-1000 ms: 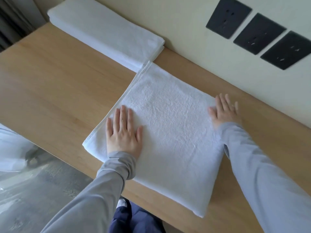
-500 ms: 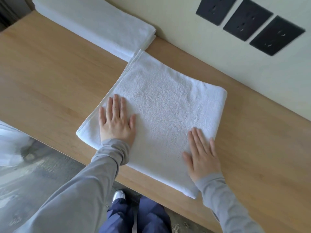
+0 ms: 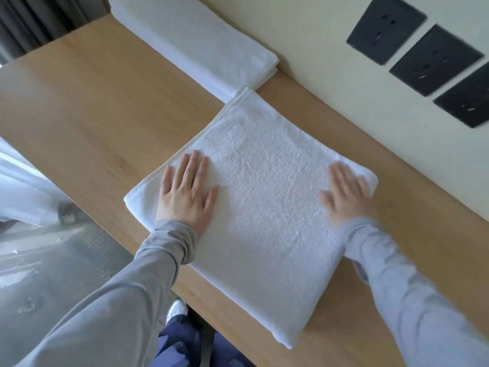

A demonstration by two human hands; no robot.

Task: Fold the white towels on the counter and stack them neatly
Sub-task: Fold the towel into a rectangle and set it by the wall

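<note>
Both palms are down flat and nothing is being gripped: the left hand (image 3: 185, 193) lies spread, fingers straight, on the near-left corner of the white folded terry towel (image 3: 264, 207), and the right hand (image 3: 346, 193) lies flat as well, fingers extended, on the towel's far-right corner. That right hand is smeared with motion blur, so its fingertips are hard to pick out, but no fabric is pinched under it. Grey long sleeves (image 3: 132, 287) run back from both wrists toward the camera.

Now the towel itself: it sits as a thick square pad on the light wooden counter (image 3: 92, 115), turned at an angle to the counter's edge, its stitched hem running along the left side and its near corner reaching close to the counter's front edge. Its far corner touches, maybe just overlaps, the stack of folded white towels (image 3: 198, 46) that lies along the cream wall (image 3: 317, 49) at the back of the counter.

Up on that wall, three black square socket plates (image 3: 434, 59) sit in a slanting row. Below the counter edge, dark blue trousers (image 3: 180, 343) and a white shoe (image 3: 177, 309) show above a grey floor (image 3: 53, 274).
</note>
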